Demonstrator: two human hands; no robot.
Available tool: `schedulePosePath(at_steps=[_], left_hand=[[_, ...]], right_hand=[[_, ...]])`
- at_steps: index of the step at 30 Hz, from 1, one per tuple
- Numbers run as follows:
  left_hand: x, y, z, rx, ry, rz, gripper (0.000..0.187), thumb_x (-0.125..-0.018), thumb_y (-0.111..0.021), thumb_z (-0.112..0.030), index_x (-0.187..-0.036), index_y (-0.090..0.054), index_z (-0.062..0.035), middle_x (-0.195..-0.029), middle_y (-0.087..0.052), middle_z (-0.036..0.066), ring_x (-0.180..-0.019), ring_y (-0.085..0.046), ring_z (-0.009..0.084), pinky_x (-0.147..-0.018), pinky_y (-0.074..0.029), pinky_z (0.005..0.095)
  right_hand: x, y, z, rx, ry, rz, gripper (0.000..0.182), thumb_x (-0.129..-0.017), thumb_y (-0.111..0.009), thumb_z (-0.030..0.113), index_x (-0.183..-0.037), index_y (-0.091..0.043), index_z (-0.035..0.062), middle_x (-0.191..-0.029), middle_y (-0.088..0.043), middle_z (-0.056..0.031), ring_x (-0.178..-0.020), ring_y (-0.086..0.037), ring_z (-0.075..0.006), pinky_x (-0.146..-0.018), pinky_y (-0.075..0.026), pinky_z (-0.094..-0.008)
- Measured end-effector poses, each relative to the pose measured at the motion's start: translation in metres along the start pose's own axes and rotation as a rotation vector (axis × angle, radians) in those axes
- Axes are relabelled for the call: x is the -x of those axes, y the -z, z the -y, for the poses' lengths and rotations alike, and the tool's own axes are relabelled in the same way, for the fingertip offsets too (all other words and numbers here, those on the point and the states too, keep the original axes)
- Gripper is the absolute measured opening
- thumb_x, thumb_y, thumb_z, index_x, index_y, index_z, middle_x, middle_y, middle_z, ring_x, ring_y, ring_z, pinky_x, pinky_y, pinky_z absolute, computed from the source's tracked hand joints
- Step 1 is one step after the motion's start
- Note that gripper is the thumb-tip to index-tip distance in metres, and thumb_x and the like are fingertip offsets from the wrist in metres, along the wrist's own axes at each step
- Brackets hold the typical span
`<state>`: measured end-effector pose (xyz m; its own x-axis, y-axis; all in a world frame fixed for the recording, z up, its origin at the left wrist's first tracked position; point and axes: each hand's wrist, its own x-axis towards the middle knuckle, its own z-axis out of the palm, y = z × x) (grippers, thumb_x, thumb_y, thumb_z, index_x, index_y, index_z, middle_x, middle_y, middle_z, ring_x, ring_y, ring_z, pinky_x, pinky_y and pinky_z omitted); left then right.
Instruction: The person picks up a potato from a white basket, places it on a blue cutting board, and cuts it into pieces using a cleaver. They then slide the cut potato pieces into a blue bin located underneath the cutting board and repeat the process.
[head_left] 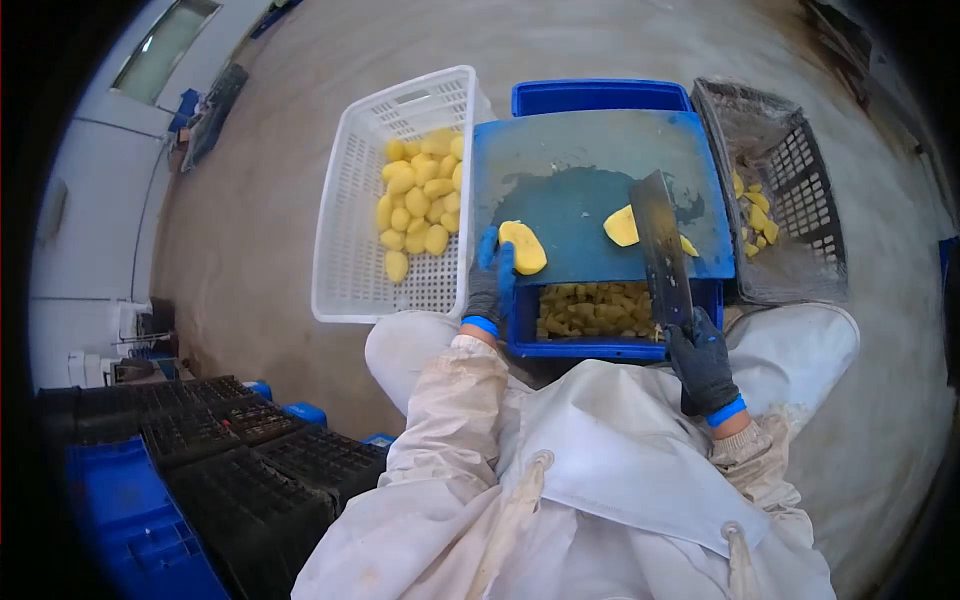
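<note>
On the left part of the blue cutting board (pixel 560 150), my gloved left hand (pixel 490 275) has its fingers closed against a peeled potato piece (pixel 523 248). A large knife (pixel 661 250) is gripped by the handle in my gloved right hand (pixel 700 360). Its wide blade reaches up over the board's right part. Left of the blade lies another potato piece (pixel 621 227), and a small slice (pixel 688 246) shows at its right edge. Many cut chunks (pixel 595 310) fill the blue bin (pixel 590 350) under the board's near edge.
A white crate (pixel 340 210) at the left holds several peeled potatoes (pixel 420 195). To the right, a dark lined crate (pixel 820 200) contains yellow scraps (pixel 758 215). Another blue bin (pixel 600 97) shows beyond the board. Black crates (pixel 250 440) stand at the lower left.
</note>
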<state>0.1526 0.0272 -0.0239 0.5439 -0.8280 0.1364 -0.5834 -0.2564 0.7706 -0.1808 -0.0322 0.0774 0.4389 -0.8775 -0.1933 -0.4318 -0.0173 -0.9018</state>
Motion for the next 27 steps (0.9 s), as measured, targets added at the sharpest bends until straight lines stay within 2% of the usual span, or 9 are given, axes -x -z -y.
schedulePosePath(at_steps=[2, 4, 6, 8, 11, 13, 15, 25, 27], left_hand=[[0.004, -0.007, -0.005, 0.146, 0.127, -0.040, 0.049, -0.086, -0.056, -0.012, -0.131, -0.040, -0.0017, -0.123, -0.052, 0.020, -0.114, -0.051, 0.0322, -0.098, -0.040, 0.0355], [0.007, -0.004, -0.023, -0.194, -0.002, -0.036, 0.053, -0.086, -0.057, -0.014, -0.134, -0.037, -0.0019, -0.128, -0.049, 0.020, -0.120, -0.047, 0.0318, -0.099, -0.039, 0.0342], [-0.004, -0.003, -0.027, -0.117, -0.068, 0.047, 0.054, -0.087, -0.058, -0.016, -0.134, -0.037, -0.0019, -0.131, -0.047, 0.020, -0.120, -0.048, 0.0314, -0.100, -0.039, 0.0357], [-0.009, -0.007, -0.037, 0.224, 0.154, 0.125, 0.053, -0.085, -0.060, -0.015, -0.133, -0.039, -0.0031, -0.129, -0.049, 0.019, -0.115, -0.053, 0.0284, -0.098, -0.041, 0.0363], [-0.005, -0.013, -0.026, -0.033, 0.004, 0.039, 0.050, -0.082, -0.062, -0.014, -0.128, -0.046, -0.0040, -0.120, -0.056, 0.020, -0.107, -0.057, 0.0303, -0.092, -0.045, 0.0376], [-0.001, -0.015, -0.021, -0.155, -0.058, 0.023, 0.048, -0.080, -0.064, -0.015, -0.124, -0.049, -0.0034, -0.119, -0.056, 0.021, -0.105, -0.057, 0.0334, -0.090, -0.045, 0.0388], [0.004, -0.018, -0.019, 0.134, 0.027, -0.072, 0.037, -0.084, -0.062, -0.011, -0.119, -0.054, -0.0036, -0.104, -0.064, 0.015, -0.095, -0.062, 0.0236, -0.085, -0.049, 0.0335], [0.003, -0.014, -0.033, 0.296, 0.282, -0.082, 0.039, -0.077, -0.067, -0.016, -0.113, -0.059, -0.0033, -0.104, -0.064, 0.017, -0.094, -0.062, 0.0287, -0.084, -0.048, 0.0368], [0.002, -0.010, -0.041, 0.122, 0.303, -0.056, 0.037, -0.081, -0.066, -0.015, -0.113, -0.058, 0.0004, -0.103, -0.063, 0.016, -0.094, -0.062, 0.0256, -0.085, -0.048, 0.0346]], right_hand=[[0.001, -0.001, 0.000, 0.003, -0.005, 0.003, 0.019, -0.085, -0.058, 0.015, -0.099, -0.057, 0.0016, -0.061, -0.057, -0.0121, -0.052, -0.054, -0.0223, -0.053, -0.043, -0.0353], [0.001, -0.004, 0.006, 0.086, 0.028, 0.010, 0.017, -0.084, -0.058, 0.015, -0.095, -0.056, 0.0021, -0.061, -0.057, -0.0138, -0.052, -0.056, -0.0259, -0.052, -0.043, -0.0370], [0.002, -0.009, 0.017, 0.118, 0.033, 0.042, 0.017, -0.084, -0.058, 0.016, -0.094, -0.056, 0.0029, -0.062, -0.058, -0.0150, -0.055, -0.058, -0.0287, -0.052, -0.044, -0.0388], [0.001, -0.015, 0.024, 0.152, 0.028, 0.072, 0.017, -0.083, -0.058, 0.017, -0.093, -0.056, 0.0036, -0.063, -0.059, -0.0163, -0.057, -0.060, -0.0314, -0.053, -0.045, -0.0406], [-0.011, -0.032, 0.031, 0.393, 0.247, 0.104, 0.017, -0.082, -0.059, 0.018, -0.093, -0.057, 0.0051, -0.069, -0.059, -0.0182, -0.064, -0.058, -0.0373, -0.056, -0.045, -0.0432], [-0.022, -0.045, 0.026, 0.425, 0.271, 0.115, 0.018, -0.082, -0.059, 0.019, -0.093, -0.057, 0.0056, -0.069, -0.059, -0.0172, -0.064, -0.060, -0.0360, -0.056, -0.046, -0.0429], [-0.029, -0.052, 0.025, 0.458, 0.294, 0.132, 0.018, -0.082, -0.059, 0.021, -0.093, -0.057, 0.0061, -0.068, -0.060, -0.0162, -0.064, -0.061, -0.0348, -0.056, -0.047, -0.0426], [-0.059, -0.040, 0.045, 0.700, 0.521, 0.287, 0.022, -0.079, -0.057, 0.018, -0.096, -0.059, 0.0045, -0.066, -0.060, -0.0172, -0.062, -0.061, -0.0346, -0.055, -0.048, -0.0431], [-0.065, -0.039, 0.050, 0.741, 0.584, 0.267, 0.021, -0.079, -0.057, 0.018, -0.095, -0.059, 0.0041, -0.066, -0.060, -0.0174, -0.062, -0.061, -0.0350, -0.055, -0.048, -0.0433]])
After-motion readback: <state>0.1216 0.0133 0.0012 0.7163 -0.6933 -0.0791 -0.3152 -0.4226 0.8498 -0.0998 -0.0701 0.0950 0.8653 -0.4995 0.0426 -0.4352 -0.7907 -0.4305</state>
